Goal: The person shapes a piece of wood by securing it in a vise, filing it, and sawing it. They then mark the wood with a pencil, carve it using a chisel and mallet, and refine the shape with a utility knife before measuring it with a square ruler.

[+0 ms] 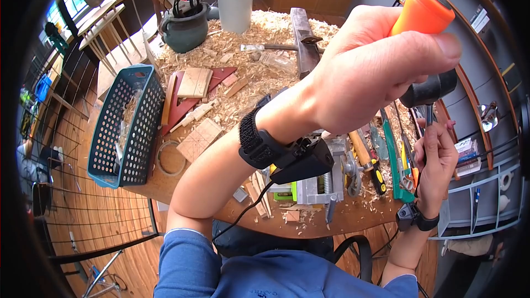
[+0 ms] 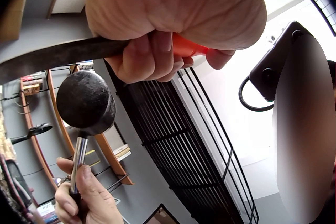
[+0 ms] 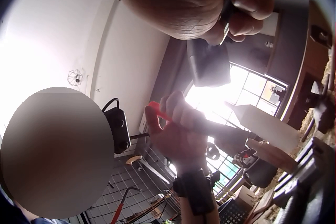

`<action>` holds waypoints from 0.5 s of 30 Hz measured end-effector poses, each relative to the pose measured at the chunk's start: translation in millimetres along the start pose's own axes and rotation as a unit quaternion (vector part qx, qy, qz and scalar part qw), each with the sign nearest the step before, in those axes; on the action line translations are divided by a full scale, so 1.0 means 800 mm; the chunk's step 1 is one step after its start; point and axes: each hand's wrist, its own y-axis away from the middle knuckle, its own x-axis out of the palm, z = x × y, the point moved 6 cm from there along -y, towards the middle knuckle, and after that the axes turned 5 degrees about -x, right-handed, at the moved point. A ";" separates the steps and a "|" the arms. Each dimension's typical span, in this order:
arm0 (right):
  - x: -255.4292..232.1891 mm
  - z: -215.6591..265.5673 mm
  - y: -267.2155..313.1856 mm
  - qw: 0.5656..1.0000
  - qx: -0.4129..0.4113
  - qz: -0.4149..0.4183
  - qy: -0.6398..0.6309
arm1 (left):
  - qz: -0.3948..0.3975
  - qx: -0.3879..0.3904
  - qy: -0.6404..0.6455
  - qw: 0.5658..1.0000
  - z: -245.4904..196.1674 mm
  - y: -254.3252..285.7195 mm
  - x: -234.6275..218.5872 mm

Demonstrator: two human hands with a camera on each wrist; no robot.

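My left hand point(image 1: 364, 72) is raised high in the foreground, with its fingers curled round a tool that has an orange handle point(image 1: 422, 11). From that fist a long dark flat bar point(image 2: 58, 56) of the same tool runs out to the left in the left wrist view; its far end is out of frame there. My right hand point(image 1: 439, 157) grips a mallet by its handle, fingers wrapped round it. The mallet's round black head point(image 2: 84, 100) is upright on a shiny metal shaft point(image 2: 80, 155). In the head view this head is partly hidden behind my left hand.
Wood shavings point(image 1: 259, 27) cover much of the workbench. A vise point(image 1: 320, 187) sits at the front edge, with several hand tools to its right, among them a green one point(image 1: 389, 149). A perforated basket point(image 1: 124, 127) and wood blocks point(image 1: 194, 81) stand left.
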 end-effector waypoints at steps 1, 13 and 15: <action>0.001 0.001 0.000 1.000 -0.001 0.007 0.002 | 0.009 0.009 0.017 1.000 -0.015 0.006 0.005; 0.003 0.006 0.000 1.000 0.007 0.005 -0.005 | -0.018 -0.017 0.000 1.000 0.008 -0.005 0.000; 0.003 0.007 0.001 1.000 0.009 0.005 -0.005 | -0.011 -0.015 0.001 1.000 0.007 -0.005 0.002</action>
